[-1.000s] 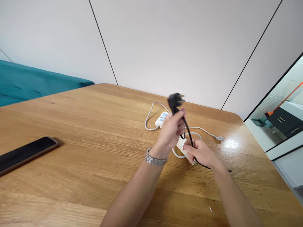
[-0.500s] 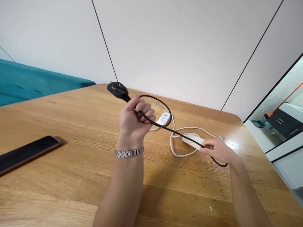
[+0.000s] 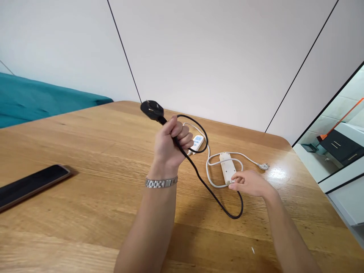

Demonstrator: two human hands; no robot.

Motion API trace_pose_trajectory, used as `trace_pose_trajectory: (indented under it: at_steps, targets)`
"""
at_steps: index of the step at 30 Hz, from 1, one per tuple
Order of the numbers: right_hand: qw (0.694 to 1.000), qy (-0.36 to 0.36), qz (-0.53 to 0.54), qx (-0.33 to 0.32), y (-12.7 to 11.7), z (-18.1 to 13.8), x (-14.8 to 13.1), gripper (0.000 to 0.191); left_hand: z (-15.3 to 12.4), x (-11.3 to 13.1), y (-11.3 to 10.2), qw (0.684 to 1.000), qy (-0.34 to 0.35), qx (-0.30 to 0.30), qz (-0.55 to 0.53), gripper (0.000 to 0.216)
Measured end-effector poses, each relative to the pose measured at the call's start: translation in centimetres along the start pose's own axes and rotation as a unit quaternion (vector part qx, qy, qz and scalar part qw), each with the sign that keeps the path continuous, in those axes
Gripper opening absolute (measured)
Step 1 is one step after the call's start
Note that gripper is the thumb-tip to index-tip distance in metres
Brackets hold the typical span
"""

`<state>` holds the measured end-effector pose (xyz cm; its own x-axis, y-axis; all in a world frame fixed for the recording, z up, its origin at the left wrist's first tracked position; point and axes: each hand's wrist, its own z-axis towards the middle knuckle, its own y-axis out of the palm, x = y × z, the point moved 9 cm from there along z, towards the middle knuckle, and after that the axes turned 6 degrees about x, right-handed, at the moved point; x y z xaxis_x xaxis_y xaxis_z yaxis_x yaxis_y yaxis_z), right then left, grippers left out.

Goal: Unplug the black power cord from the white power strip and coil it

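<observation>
My left hand point(image 3: 173, 140), with a metal-link watch strap on its wrist, is closed around a black power cord point(image 3: 210, 191) just below its plug point(image 3: 152, 110). The plug is up in the air, its prongs showing. One loop of the cord stands out behind my fist, and the rest sags toward my right hand point(image 3: 251, 182). There, thumb and fingers pinch the near end of a white power strip point(image 3: 226, 167) on the table. The cord's far part disappears under that hand. The strip's white cable point(image 3: 209, 167) curls around it.
A white adapter-like block with blue markings point(image 3: 197, 142) lies behind my left hand. The white cable's plug point(image 3: 263, 166) rests to the right. A phone point(image 3: 31, 185) lies on the wooden table point(image 3: 85, 151) at left. The wall point(image 3: 199, 57) rises beyond, beside a teal seat point(image 3: 42, 94).
My left hand has shifted slightly right with the plug. My right hand has moved left, off the black cord and onto the power strip, which has turned more upright in view. The cord now sags lower.
</observation>
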<state>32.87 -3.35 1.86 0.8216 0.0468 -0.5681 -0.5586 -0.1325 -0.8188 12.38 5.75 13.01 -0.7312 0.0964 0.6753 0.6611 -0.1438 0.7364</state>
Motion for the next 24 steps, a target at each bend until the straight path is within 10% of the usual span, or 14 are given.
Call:
trace_pose_trajectory:
  at_steps: [7, 11, 17, 24]
  targets:
    - [0.997, -0.072, 0.026, -0.011, 5.5, 1.4, -4.9, 0.019, -0.4, 0.9, 0.7, 0.996, 0.056, -0.032, -0.058, 0.053]
    - [0.975, -0.006, 0.223, -0.016, 7.8, 2.6, -3.9, 0.026, -0.3, 2.0, 0.2, 0.994, 0.087, -0.036, -0.048, 0.056]
    - [0.906, -0.006, 0.415, 0.084, 6.5, 2.5, -4.8, 0.035, 0.4, 0.1, 1.1, 0.994, 0.097, -0.03, 0.032, 0.044]
    - [0.939, -0.058, 0.292, 0.17, 3.9, 1.2, -6.1, 0.034, 0.3, -5.1, 3.0, 0.984, 0.064, -0.067, 0.152, 0.033]
